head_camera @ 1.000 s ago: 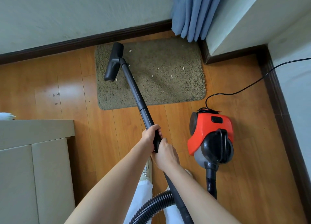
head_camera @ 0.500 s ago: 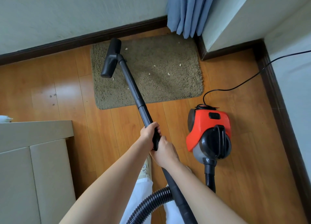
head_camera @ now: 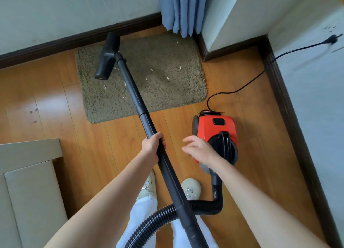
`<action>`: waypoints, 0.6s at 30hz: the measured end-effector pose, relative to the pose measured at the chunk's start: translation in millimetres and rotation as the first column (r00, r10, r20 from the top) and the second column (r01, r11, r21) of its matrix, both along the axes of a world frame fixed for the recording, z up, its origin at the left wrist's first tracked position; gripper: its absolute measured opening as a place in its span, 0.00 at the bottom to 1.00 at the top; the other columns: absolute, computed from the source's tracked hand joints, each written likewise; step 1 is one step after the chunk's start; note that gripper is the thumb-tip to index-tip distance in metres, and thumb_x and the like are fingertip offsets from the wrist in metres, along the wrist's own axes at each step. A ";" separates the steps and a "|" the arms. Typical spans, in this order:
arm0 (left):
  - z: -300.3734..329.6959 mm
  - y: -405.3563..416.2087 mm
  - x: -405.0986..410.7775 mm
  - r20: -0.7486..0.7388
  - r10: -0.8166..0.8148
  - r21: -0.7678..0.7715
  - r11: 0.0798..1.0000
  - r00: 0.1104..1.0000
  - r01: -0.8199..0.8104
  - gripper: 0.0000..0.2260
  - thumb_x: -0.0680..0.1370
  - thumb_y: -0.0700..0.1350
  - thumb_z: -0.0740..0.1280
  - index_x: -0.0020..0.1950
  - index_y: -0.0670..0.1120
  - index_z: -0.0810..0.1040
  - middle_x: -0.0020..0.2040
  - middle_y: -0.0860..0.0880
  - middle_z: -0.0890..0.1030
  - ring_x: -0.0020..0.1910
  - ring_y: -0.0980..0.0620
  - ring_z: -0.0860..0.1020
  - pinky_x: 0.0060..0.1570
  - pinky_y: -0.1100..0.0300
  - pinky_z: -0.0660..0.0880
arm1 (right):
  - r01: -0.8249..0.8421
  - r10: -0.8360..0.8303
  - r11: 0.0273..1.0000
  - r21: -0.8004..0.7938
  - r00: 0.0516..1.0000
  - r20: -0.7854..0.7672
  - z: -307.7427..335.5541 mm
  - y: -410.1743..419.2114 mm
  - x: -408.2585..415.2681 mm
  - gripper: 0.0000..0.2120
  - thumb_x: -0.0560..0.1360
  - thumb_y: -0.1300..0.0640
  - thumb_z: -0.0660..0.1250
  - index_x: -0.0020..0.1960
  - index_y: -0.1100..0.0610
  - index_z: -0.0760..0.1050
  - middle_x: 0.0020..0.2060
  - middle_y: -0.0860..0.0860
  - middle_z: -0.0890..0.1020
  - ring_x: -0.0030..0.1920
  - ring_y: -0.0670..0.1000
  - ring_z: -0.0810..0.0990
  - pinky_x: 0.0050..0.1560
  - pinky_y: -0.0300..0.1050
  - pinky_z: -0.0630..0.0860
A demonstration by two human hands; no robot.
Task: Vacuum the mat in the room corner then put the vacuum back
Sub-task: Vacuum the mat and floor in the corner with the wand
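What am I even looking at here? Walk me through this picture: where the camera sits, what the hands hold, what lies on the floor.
The camera sits on a person's head and looks down, so you see their own arms and shoes. The left hand grips the black vacuum tube, whose nozzle rests on the mat in the room corner. Pale crumbs dot the mat. The right hand holds nothing; its fingers are spread above the red vacuum body on the wooden floor. A ribbed hose joins tube and body, and a cord runs to the wall. A blue curtain hangs behind the mat.
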State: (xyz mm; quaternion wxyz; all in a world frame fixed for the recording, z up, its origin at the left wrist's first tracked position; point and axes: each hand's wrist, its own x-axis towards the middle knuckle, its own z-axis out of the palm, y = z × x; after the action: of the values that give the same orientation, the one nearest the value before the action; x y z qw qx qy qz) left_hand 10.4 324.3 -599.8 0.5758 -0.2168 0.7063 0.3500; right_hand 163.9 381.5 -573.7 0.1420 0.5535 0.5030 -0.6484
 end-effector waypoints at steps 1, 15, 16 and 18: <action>0.5 0.3 2.5 0.001 -0.001 -0.001 1.000 1.000 0.001 0.06 0.71 0.36 0.64 0.45 0.42 0.69 0.28 0.47 0.71 0.24 0.51 0.69 0.27 0.62 0.69 | 0.008 -0.014 0.993 0.116 0.998 0.055 -3.5 8.4 12.9 0.16 0.75 0.55 0.63 0.62 0.50 0.71 0.50 0.49 0.80 0.52 0.49 0.78 0.50 0.44 0.73; -6.7 18.3 31.4 -0.066 -0.028 -0.013 1.000 0.997 0.027 0.06 0.72 0.36 0.66 0.36 0.43 0.71 0.22 0.49 0.72 0.19 0.52 0.69 0.28 0.62 0.67 | -0.633 0.455 0.732 0.252 0.730 0.510 -94.2 81.2 91.8 0.30 0.79 0.55 0.58 0.77 0.56 0.51 0.76 0.51 0.57 0.75 0.55 0.54 0.69 0.52 0.61; -8.4 19.1 31.8 -0.063 -0.028 -0.012 1.000 0.998 0.027 0.06 0.71 0.36 0.66 0.36 0.43 0.71 0.21 0.49 0.72 0.19 0.53 0.69 0.29 0.61 0.67 | -0.649 0.470 0.721 0.244 0.716 0.516 -101.8 83.2 90.7 0.30 0.79 0.54 0.58 0.77 0.57 0.50 0.76 0.51 0.55 0.75 0.55 0.53 0.70 0.53 0.60; -11.5 18.4 31.9 -0.054 -0.026 -0.014 1.000 0.998 0.025 0.05 0.71 0.36 0.67 0.38 0.43 0.71 0.21 0.50 0.72 0.19 0.53 0.69 0.28 0.61 0.67 | -0.676 0.496 0.705 0.215 0.686 0.531 -116.1 86.9 87.5 0.31 0.79 0.53 0.58 0.77 0.57 0.48 0.77 0.52 0.52 0.76 0.54 0.51 0.72 0.54 0.57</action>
State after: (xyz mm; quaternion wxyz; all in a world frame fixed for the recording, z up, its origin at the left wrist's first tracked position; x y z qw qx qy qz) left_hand 42.3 342.7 -611.3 0.5593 -0.2021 0.7267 0.3438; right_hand 251.4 468.4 -689.9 0.3402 0.5046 0.7305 -0.3097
